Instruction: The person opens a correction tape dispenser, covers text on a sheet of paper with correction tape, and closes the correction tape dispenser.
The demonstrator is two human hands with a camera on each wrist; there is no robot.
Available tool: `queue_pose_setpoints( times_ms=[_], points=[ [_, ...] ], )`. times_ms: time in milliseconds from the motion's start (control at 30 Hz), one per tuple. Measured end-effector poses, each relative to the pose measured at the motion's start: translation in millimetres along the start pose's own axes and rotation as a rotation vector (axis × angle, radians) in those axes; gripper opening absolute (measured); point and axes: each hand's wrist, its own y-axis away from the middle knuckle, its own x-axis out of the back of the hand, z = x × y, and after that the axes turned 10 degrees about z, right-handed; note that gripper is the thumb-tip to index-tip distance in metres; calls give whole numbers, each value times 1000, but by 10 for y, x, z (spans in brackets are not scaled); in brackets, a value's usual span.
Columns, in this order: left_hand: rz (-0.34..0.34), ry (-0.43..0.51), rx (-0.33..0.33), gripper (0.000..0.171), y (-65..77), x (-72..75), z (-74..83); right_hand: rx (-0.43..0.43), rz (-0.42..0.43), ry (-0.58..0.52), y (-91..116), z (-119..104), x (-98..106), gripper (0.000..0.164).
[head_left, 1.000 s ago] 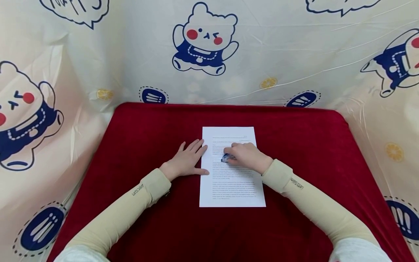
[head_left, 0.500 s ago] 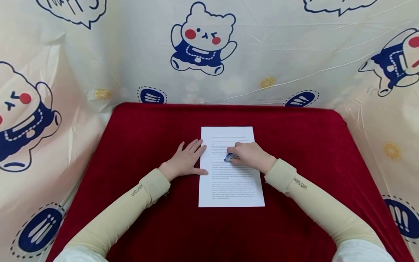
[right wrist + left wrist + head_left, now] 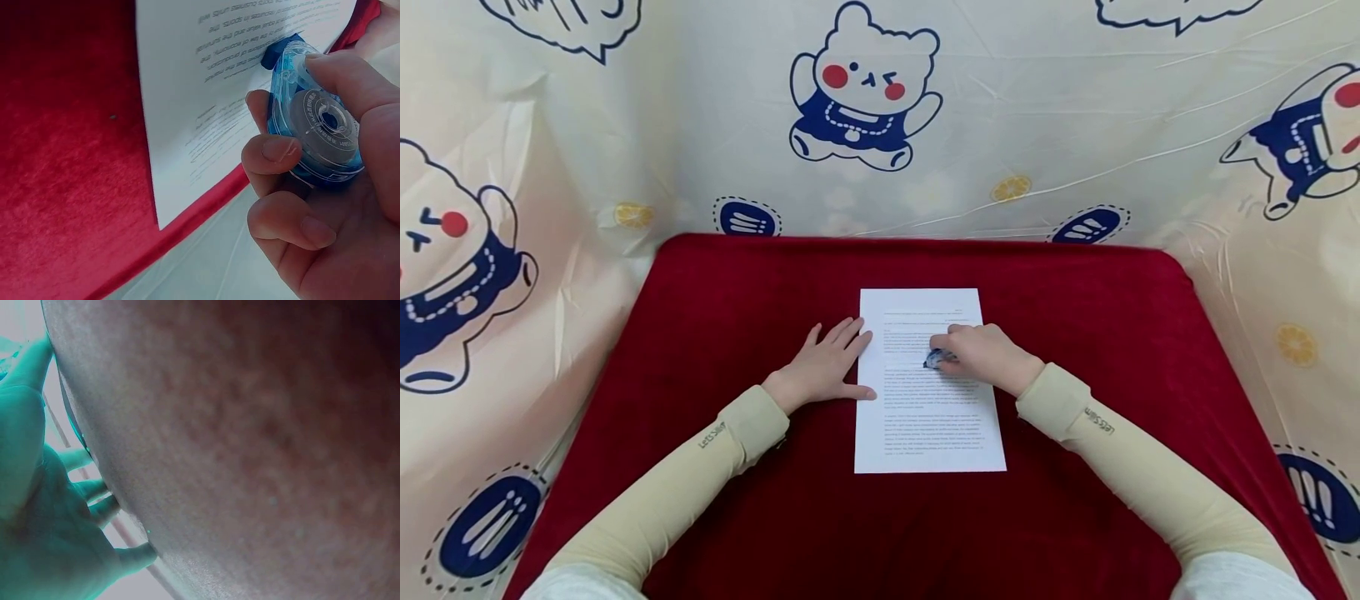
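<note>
A printed sheet of paper lies on the red cloth in front of me. My left hand rests with spread fingers at its left edge, fingertips and thumb over the margin. My right hand grips a correction tape dispenser with a clear blue case and a grey reel inside. In the right wrist view the thumb lies along one side and the fingers curl round the other. The dispenser's blue tip points down at the page, among the upper lines of text. In the left wrist view, the left hand appears green-tinted.
Red velvet cloth covers the table around the sheet. A pale curtain printed with cartoon bears hangs behind the table and along both sides.
My right hand has slid a short way to the right across the page with the correction tape dispenser. The left hand stays at the sheet's left edge.
</note>
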Motion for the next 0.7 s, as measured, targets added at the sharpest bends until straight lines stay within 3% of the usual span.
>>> queue_pose_setpoints(
  times_ms=[700],
  points=[
    [1, 8, -2, 109, 0, 16, 0, -35, -13, 0, 140, 167, 0, 21]
  ],
)
